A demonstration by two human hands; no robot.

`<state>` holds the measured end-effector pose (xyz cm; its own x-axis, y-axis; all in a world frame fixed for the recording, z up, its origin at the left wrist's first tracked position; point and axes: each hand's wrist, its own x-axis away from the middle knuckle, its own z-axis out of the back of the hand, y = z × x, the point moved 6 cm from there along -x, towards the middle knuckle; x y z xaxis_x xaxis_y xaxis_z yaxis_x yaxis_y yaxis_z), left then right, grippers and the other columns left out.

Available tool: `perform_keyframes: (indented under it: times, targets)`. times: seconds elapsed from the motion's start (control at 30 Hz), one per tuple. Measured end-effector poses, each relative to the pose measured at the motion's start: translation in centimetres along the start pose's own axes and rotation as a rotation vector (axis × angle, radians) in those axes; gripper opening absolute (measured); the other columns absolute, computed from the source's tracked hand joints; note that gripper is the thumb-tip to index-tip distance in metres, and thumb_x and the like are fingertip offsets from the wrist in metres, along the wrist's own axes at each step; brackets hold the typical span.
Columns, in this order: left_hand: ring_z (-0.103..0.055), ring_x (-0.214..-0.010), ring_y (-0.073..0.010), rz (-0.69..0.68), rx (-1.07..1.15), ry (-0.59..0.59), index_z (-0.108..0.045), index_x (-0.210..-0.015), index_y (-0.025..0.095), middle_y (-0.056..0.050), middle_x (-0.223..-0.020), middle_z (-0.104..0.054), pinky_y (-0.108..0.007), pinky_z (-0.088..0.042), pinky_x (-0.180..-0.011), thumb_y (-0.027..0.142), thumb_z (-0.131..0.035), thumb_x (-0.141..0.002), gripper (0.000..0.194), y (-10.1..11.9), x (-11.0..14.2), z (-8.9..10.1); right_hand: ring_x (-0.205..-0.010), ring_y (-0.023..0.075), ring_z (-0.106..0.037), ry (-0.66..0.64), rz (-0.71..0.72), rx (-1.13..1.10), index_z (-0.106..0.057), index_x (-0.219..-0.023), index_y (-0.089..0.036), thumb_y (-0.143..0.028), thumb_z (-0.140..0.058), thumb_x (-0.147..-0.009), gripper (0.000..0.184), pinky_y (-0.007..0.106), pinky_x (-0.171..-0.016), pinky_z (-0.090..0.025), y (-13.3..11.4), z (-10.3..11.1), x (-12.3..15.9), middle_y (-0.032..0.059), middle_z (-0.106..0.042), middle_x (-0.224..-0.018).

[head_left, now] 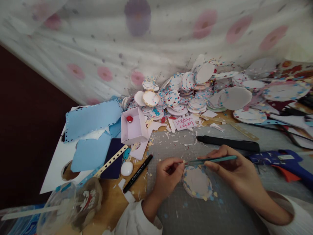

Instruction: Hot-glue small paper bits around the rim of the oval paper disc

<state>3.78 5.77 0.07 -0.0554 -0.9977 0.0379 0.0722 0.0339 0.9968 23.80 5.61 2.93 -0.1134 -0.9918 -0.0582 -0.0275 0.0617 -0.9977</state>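
Note:
My right hand (227, 163) is closed round teal tweezers (221, 159), whose thin tips point left toward my other hand. My left hand (168, 173) pinches a small pale-yellow piece (184, 161) between thumb and fingertip, close to the tweezer tips. Whether the tips touch that piece I cannot tell. Just below and between both hands, a round white paper disc (197, 182) lies flat on the grey cutting mat (181, 212). Tiny blue and yellow paper shapes run along its edge, and a few loose ones are scattered to its right.
Heaps of decorated paper discs (188, 81) line the back by a flowered curtain (105, 42). A pink box (134, 125), black marker (138, 173) and blue card (93, 120) lie left. Right are a black pen-like tool (227, 143) and blue-handled tool (281, 161). A plastic cup (58, 209) stands front left.

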Motion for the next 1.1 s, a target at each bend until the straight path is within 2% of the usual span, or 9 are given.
perform_keyframes:
  times: [0.2, 0.33, 0.7, 1.0, 1.1]
  targets:
    - [-0.053, -0.058, -0.0135, 0.004, -0.015, 0.004, -0.078, -0.075, 0.016, -0.005, -0.065, -0.069, -0.023, -0.043, -0.055, 0.036, -0.071, -0.081, 0.022, 0.2, -0.1, -0.1, -0.069, 0.0229, -0.074, 0.02, -0.027, 0.021, -0.063, -0.069, -0.024, -0.048, -0.088, -0.066, 0.034, 0.031, -0.06, -0.062, 0.1, 0.2, 0.1, 0.0033, -0.074, -0.074]
    - [-0.052, -0.056, -0.0131, 0.0, -0.026, -0.022, -0.077, -0.077, 0.015, -0.004, -0.063, -0.067, -0.022, -0.041, -0.052, 0.037, -0.071, -0.082, 0.023, 0.1, 0.0, -0.3, -0.069, 0.0222, -0.074, 0.071, -0.005, -0.003, -0.062, -0.069, -0.027, -0.046, -0.087, -0.066, 0.031, 0.03, -0.059, -0.062, -0.2, 0.5, 0.2, 0.0016, -0.074, -0.075]
    - [-0.054, -0.058, -0.0134, -0.052, -0.093, -0.083, -0.078, -0.083, 0.013, -0.005, -0.066, -0.067, -0.022, -0.043, -0.054, 0.034, -0.066, -0.088, 0.024, 0.5, 0.3, -0.5, -0.067, 0.0216, -0.073, 0.083, 0.072, 0.055, -0.062, -0.068, -0.029, -0.045, -0.085, -0.07, 0.028, 0.03, -0.059, -0.062, -0.8, 0.3, 0.2, 0.0014, -0.074, -0.072]
    - [-0.054, -0.058, -0.0134, -0.052, -0.094, -0.101, -0.079, -0.082, 0.014, -0.006, -0.066, -0.069, -0.022, -0.042, -0.054, 0.038, -0.067, -0.089, 0.028, 0.7, 0.2, -0.7, -0.07, 0.0202, -0.077, 0.057, 0.145, 0.004, -0.06, -0.069, -0.029, -0.035, -0.084, -0.073, 0.025, 0.024, -0.059, -0.062, -1.2, 0.0, 0.4, -0.0019, -0.074, -0.072]
    - [-0.056, -0.06, -0.0149, -0.021, -0.07, -0.083, -0.08, -0.083, 0.015, -0.008, -0.07, -0.072, -0.024, -0.044, -0.055, 0.045, -0.066, -0.089, 0.034, 0.8, 0.2, -0.6, -0.073, 0.0202, -0.077, 0.073, 0.234, 0.019, -0.057, -0.07, -0.028, -0.029, -0.08, -0.077, 0.024, 0.025, -0.061, -0.062, -1.6, 0.2, 0.8, -0.0029, -0.074, -0.074]
